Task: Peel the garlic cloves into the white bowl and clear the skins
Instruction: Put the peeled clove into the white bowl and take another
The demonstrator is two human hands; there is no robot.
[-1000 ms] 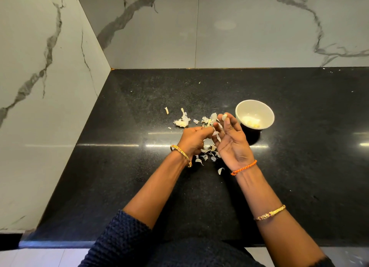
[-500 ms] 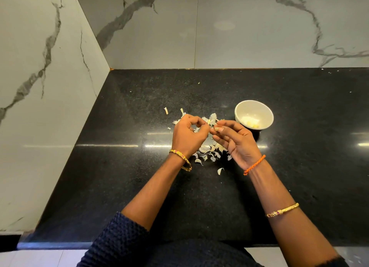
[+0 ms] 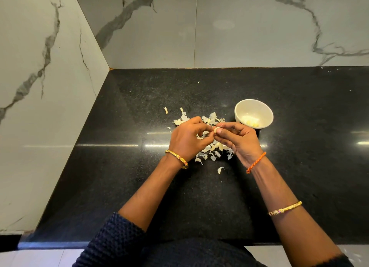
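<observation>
- You find no readable text, label, brand, number or sign anywhere here.
- Your white bowl [image 3: 253, 113] carries no marking.
- Your black worktop [image 3: 123, 167] and the marble walls [image 3: 259, 27] bear no lettering.

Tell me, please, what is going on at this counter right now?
A person is peeling garlic over a black counter. Both hands meet on one garlic clove: the left hand and the right hand each pinch it above a pile of loose skins. A few peeled cloves already lie in the white bowl just right of the hands. The skins are not yet cleared.
</observation>
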